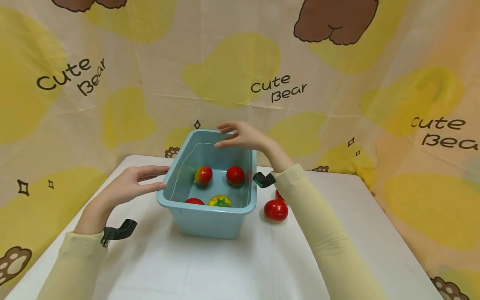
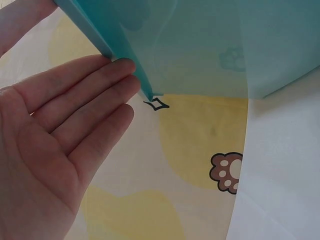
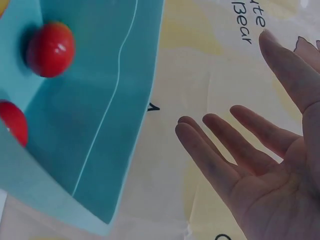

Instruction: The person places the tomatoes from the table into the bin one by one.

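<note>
A light blue plastic bin stands on the white table, holding several tomatoes. Inside are a red-and-yellow tomato, a red tomato, a yellow-green tomato and another red one partly hidden by the front rim. My left hand is at the bin's left rim, its fingers extended; in the left wrist view the fingertips lie along the rim's edge. My right hand hovers over the far right corner, fingers spread and relaxed. The right wrist view shows this hand apart from the bin, holding nothing.
Right of the bin a red tomato lies on the table, with another red tomato behind it, mostly hidden by my right sleeve. A patterned cloth backdrop hangs close behind the table. Black wrist cameras sit on both wrists.
</note>
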`<action>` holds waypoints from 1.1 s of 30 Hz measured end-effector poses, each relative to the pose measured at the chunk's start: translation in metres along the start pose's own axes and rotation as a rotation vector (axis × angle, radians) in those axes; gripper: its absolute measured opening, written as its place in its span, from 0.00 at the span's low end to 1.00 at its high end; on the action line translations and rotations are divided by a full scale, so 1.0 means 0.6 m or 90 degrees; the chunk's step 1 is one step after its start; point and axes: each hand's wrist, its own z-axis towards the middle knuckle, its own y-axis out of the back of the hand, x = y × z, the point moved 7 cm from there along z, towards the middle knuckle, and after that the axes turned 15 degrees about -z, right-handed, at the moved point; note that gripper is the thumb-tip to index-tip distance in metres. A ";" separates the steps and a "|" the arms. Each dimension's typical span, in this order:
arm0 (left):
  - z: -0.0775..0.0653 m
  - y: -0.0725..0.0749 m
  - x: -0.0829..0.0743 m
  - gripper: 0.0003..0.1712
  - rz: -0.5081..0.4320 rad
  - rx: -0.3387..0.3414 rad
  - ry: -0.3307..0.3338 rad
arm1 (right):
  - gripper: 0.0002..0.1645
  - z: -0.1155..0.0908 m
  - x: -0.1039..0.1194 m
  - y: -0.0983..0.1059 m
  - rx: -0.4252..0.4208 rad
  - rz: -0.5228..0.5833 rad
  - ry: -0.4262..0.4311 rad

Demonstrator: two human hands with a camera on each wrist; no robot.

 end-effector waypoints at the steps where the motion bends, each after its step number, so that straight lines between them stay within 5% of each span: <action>1: 0.001 0.000 0.000 0.30 0.000 0.001 -0.001 | 0.38 -0.003 -0.002 0.002 -0.003 -0.002 -0.002; 18: 0.000 -0.003 -0.001 0.28 -0.009 0.012 0.006 | 0.37 -0.077 -0.054 0.028 -0.062 0.017 -0.011; 33: 0.005 -0.005 0.001 0.27 0.004 0.012 -0.002 | 0.36 -0.146 -0.141 0.030 -0.106 0.056 -0.074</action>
